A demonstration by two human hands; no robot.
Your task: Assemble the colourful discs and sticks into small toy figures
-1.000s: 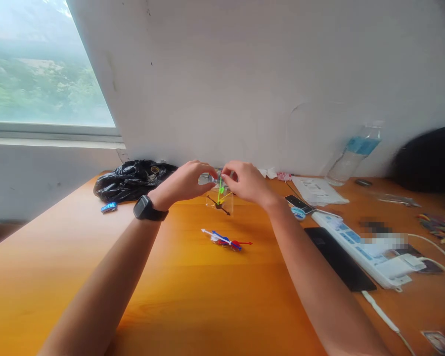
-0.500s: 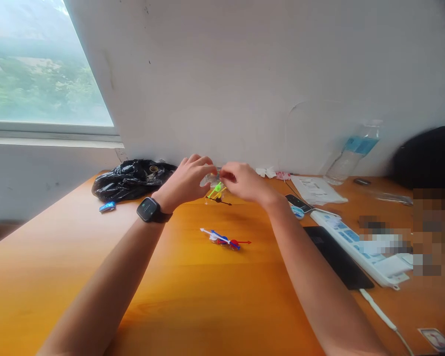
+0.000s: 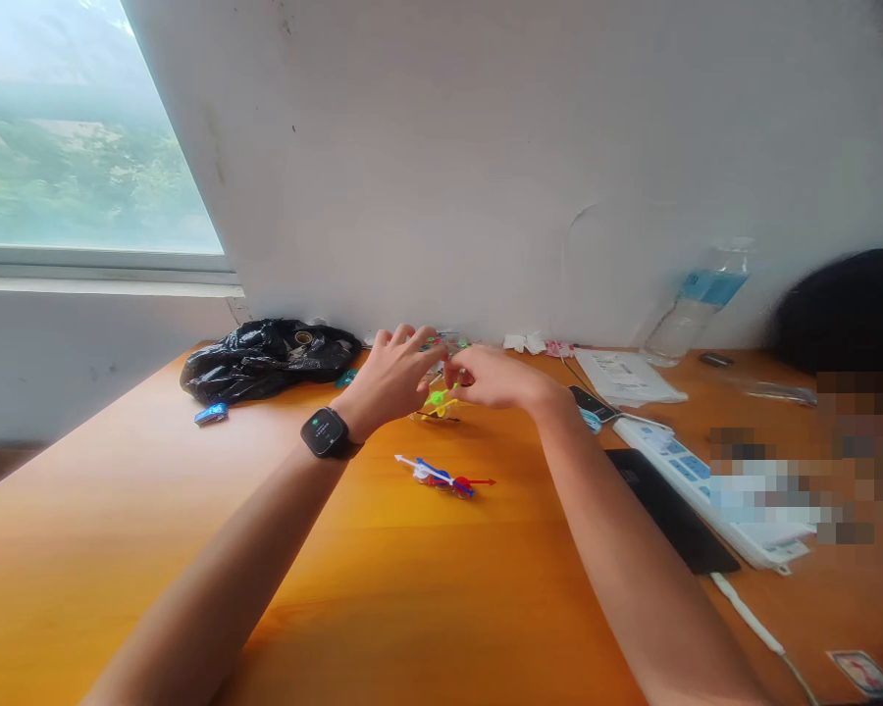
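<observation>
My left hand [image 3: 390,380], with a black smartwatch [image 3: 325,432] on the wrist, is closed with bent fingers whose tips meet those of my right hand. My right hand [image 3: 494,378] is pinched together. Whatever sits between the fingertips is too small and hidden to make out. Directly below them stands a small yellow-green spinner piece [image 3: 439,399] with thin pointers on a clear base, partly covered by the fingers. Nearer to me, a row of white, blue and red arrow spinners [image 3: 442,478] lies on the wooden table [image 3: 383,588].
A black plastic bag [image 3: 265,358] and a small blue packet [image 3: 211,414] lie at the left. Small clear and coloured bits [image 3: 452,342] sit behind my hands. On the right are a power strip [image 3: 696,490], a black tablet-like slab [image 3: 662,510], paper [image 3: 625,378] and a bottle [image 3: 696,304].
My left hand has moved right and slightly nearer, closing in on my right hand. My right hand has come down a little. The yellow-green piece sits slightly lower; the arrow row has stayed put.
</observation>
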